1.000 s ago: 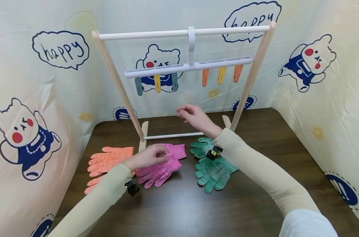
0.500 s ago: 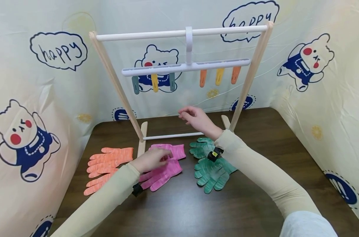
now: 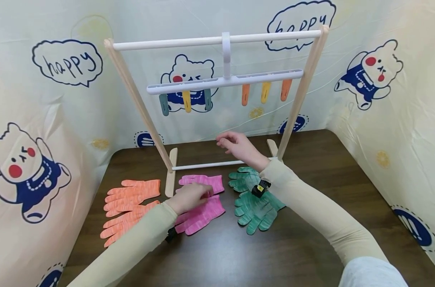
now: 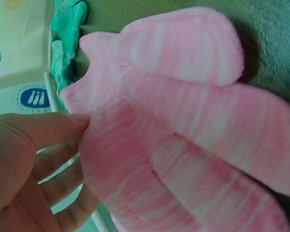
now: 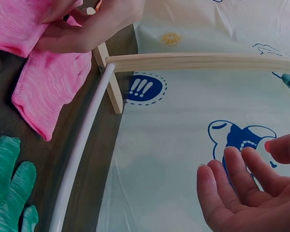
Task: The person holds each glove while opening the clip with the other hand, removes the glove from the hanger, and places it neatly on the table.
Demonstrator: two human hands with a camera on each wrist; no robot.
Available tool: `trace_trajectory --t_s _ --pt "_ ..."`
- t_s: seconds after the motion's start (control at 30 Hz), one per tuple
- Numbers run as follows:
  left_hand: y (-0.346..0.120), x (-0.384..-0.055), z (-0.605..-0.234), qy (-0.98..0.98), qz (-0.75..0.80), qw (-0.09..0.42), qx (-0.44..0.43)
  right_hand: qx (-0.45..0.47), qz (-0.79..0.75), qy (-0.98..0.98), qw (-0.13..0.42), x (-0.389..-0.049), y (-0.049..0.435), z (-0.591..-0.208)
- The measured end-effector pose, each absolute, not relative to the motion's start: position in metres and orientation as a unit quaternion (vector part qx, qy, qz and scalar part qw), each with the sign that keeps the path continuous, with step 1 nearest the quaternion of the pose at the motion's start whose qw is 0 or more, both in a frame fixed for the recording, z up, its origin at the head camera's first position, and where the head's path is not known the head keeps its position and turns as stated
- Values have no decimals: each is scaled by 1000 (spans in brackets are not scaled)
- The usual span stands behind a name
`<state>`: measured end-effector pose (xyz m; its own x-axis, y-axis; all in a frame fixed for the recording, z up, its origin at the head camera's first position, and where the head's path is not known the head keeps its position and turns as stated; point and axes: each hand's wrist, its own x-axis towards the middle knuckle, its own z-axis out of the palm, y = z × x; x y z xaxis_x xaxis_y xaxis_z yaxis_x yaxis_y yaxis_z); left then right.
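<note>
My left hand (image 3: pixel 192 197) pinches the edge of the nearer pink knit glove (image 3: pixel 203 215), thumb on top and fingers beneath, as the left wrist view shows (image 4: pixel 145 125). Behind it a second pink glove (image 3: pixel 216 182) lies on the table, partly covered by the hand. My right hand (image 3: pixel 240 147) hovers within the wooden rack, below a white hanger (image 3: pixel 224 82), with loosely bent fingers. Nothing is between those fingers (image 5: pixel 237 174) in the right wrist view.
Two orange gloves (image 3: pixel 135 193) lie at the left, two green gloves (image 3: pixel 255 213) at the right under my right forearm. The rack (image 3: pixel 129 85) stands behind. Green, yellow and orange clips (image 3: pixel 245 95) hang from the hanger. Patterned cloth (image 3: pixel 361 159) surrounds the table.
My left hand has moved right and slightly toward me, and the nearer pink glove has shifted right with it. The right hand has barely moved.
</note>
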<state>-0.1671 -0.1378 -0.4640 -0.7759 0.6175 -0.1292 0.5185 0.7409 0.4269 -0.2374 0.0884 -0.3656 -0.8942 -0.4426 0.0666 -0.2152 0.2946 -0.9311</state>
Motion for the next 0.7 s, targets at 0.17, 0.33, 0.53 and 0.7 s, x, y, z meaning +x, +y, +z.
trace_trajectory --t_s 0.17,0.33,0.53,0.7 --pt "-129 -165 -468 930 168 107 310 -201 -551 803 104 -235 93 -368" --pt "-126 -162 -469 932 150 99 315 -199 -552 802 111 -235 96 -371" --pt "-128 -161 -472 933 132 91 323 -192 -555 801 116 -234 102 -377" --pt "-128 -159 -473 937 125 103 309 -185 -557 800 125 -234 107 -381"
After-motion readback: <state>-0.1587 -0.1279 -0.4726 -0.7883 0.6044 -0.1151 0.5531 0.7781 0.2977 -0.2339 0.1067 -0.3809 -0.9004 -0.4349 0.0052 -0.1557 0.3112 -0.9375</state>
